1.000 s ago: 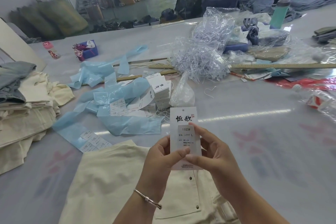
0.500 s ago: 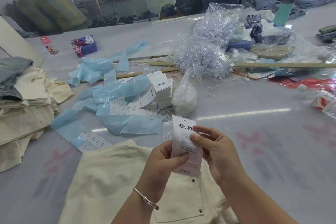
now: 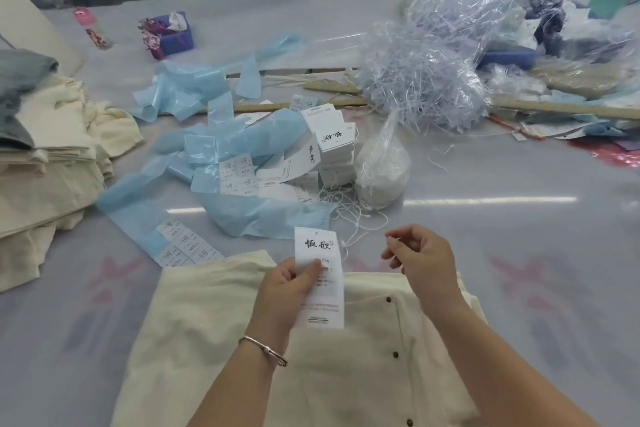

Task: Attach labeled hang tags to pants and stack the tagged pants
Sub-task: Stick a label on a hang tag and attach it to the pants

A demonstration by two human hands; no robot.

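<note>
Cream cotton pants (image 3: pixel 214 340) with dark snap buttons lay flat at the near edge of the glossy grey table (image 3: pixel 502 270). The left hand (image 3: pixel 287 291) (a silver bangle on its wrist) pinched a white rectangular paper hang tag (image 3: pixel 317 246) between thumb and curled fingers, holding it upright just above the pants. The right hand (image 3: pixel 420 258) hovered beside the tag without touching it, fingers curled, thumb and forefinger pressed together; whether they nipped a thread could not be told. A thin white string (image 3: pixel 353 236) ran from the tag's upper edge toward the table centre, where a stack of white hang tags (image 3: pixel 334 142) stood among pale blue sticker backing strips (image 3: pixel 242 135). Folded cream pants (image 3: pixel 45 177) were piled at the left edge.
</note>
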